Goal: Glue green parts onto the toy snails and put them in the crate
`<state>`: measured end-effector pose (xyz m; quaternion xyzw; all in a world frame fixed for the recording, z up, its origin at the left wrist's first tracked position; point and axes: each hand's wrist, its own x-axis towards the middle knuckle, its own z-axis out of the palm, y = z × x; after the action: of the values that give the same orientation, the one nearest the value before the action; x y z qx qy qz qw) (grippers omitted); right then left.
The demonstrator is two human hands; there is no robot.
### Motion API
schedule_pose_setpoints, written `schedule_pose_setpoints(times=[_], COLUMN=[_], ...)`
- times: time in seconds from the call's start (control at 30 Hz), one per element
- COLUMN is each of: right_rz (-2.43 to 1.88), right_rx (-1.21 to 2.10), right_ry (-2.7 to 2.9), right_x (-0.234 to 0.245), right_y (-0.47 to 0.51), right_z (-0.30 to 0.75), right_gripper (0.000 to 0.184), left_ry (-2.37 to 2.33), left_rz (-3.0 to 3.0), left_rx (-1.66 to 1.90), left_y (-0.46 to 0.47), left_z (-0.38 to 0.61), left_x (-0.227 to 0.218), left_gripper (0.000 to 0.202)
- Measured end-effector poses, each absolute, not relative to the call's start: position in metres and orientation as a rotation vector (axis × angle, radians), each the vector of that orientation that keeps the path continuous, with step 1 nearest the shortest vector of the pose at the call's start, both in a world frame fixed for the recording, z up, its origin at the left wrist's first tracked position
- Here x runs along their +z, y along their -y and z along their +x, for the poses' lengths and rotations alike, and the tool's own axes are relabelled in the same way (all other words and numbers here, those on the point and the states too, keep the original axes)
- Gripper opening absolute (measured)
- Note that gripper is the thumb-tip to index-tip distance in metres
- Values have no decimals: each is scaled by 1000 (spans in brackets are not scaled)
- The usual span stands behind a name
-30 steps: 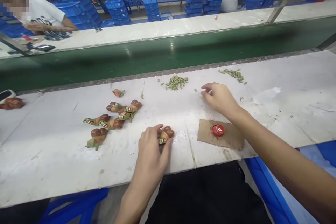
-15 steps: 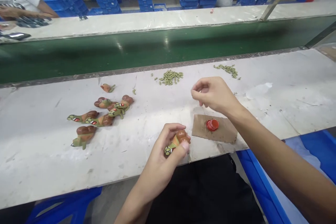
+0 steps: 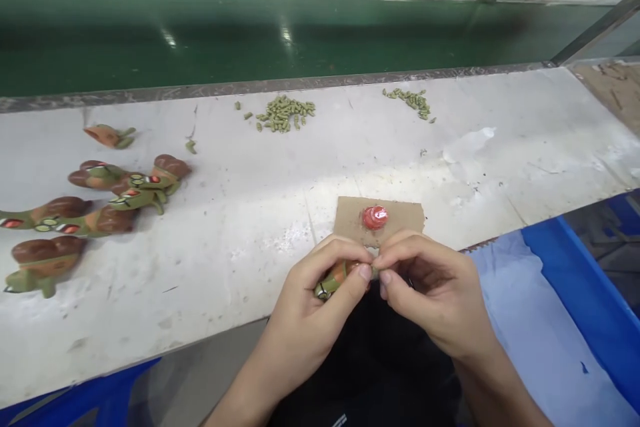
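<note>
My left hand (image 3: 320,293) is closed around a small snail toy (image 3: 334,278) with a green body and brown shell, held at the table's near edge. My right hand (image 3: 425,287) meets it from the right, thumb and forefinger pinched against the toy's shell end; whatever small piece they hold is hidden. Just beyond my hands lies a cardboard scrap (image 3: 350,217) with a red cap (image 3: 375,217) on it. Several more snail toys (image 3: 125,193) lie in a loose group at the left of the white table (image 3: 240,213).
Two heaps of small green pieces lie near the table's far edge, one in the middle (image 3: 283,113) and one to the right (image 3: 411,100). A green conveyor belt (image 3: 250,33) runs behind. A blue bin (image 3: 575,280) with a pale sheet stands at the lower right.
My right hand came back from the green pieces to the toy and now pinches at it. My left hand lifted the toy off the table toward me. The view tilted down.
</note>
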<state>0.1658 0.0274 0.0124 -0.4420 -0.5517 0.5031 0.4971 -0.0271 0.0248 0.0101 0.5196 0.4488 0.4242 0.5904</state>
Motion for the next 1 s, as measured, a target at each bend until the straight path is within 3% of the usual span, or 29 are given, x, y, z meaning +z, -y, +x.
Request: schedule_pose_setpoints(times=[0.23, 0.53, 1.0], right_rz=[-1139, -1346, -1287], right_rx=[1370, 656, 599], right_ry=[1266, 1756, 2044], right_x=[10, 19, 20], right_y=[-25, -68, -77], right_z=[173, 198, 193], right_gripper=[16, 19, 24], left_ry=[-1149, -1252, -1370], left_rz=[1320, 1210, 1439], left_rx=[1061, 942, 936], left_y=[-19, -13, -12], left_z=[-21, -17, -4], left_x=[2, -3, -9], left_gripper=[18, 11, 15])
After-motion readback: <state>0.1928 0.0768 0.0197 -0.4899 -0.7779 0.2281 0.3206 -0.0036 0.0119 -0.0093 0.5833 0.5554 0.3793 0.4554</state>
